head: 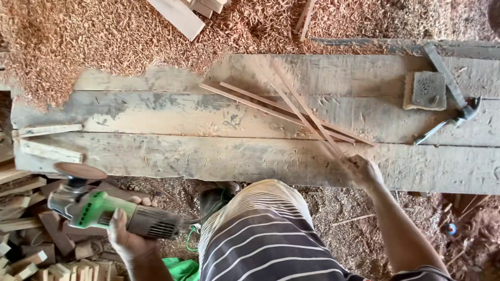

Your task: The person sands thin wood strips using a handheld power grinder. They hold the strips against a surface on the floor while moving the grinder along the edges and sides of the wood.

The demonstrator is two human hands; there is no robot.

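My left hand (124, 233) grips a green and grey angle grinder (104, 209) below the near edge of the workbench (156, 151). Its sanding disc (79, 170) faces up beside the bench edge. My right hand (363, 170) is closed on the near ends of thin wooden strips (307, 113) that slant up and left across the bench. Two more thin strips (271, 109) lie crossed under them on the planks.
A square block (425, 90) and a metal clamp (452, 99) lie at the bench's right. Short wood offcuts (48, 140) rest on its left end, and more are piled on the floor (31, 229). Wood shavings (78, 36) cover the ground beyond. A green cable (190, 239) trails by my striped shirt.
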